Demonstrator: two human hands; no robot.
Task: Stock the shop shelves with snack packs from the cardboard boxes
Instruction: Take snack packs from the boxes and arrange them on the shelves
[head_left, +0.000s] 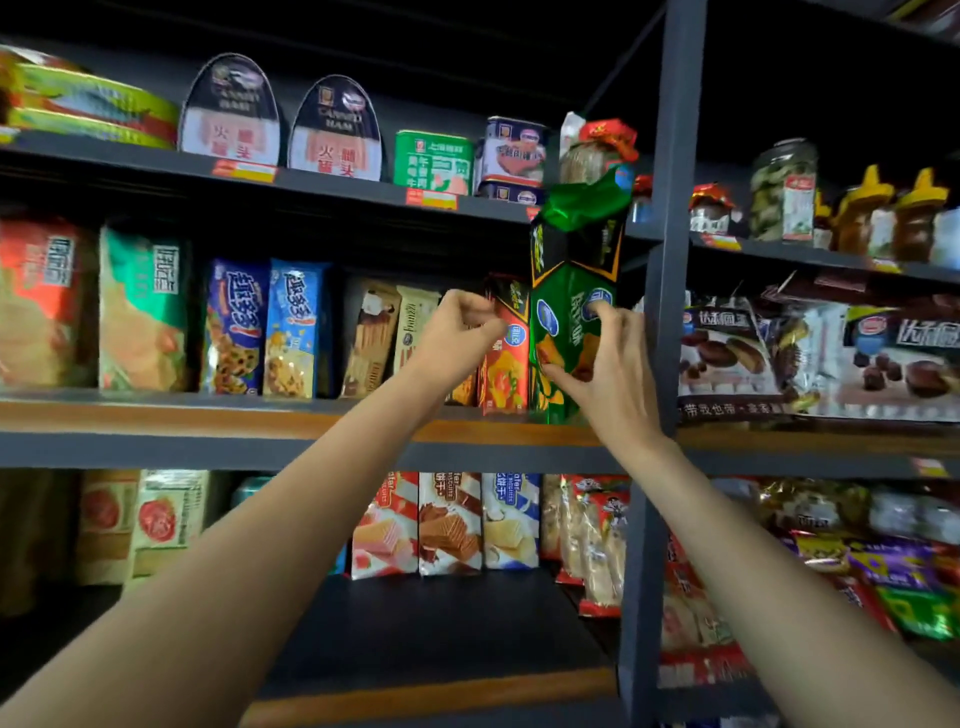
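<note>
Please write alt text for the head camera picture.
Two bare hands set a tall green snack pack upright on the middle shelf: the right hand holds it, the left hand is at the red pack beside it.

Left hand (457, 332) covers left edge of red pack (506, 364). Right hand (605, 374) hides lower front of green pack (569, 291). Both forearms cut by bottom edge. Price tags (244, 170) blurred, probably unreadable.

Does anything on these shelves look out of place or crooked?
Yes. The tall green snack pack on the middle shelf rises past the shelf above; its crumpled top pokes among the cans. The right hand holds it.
</note>
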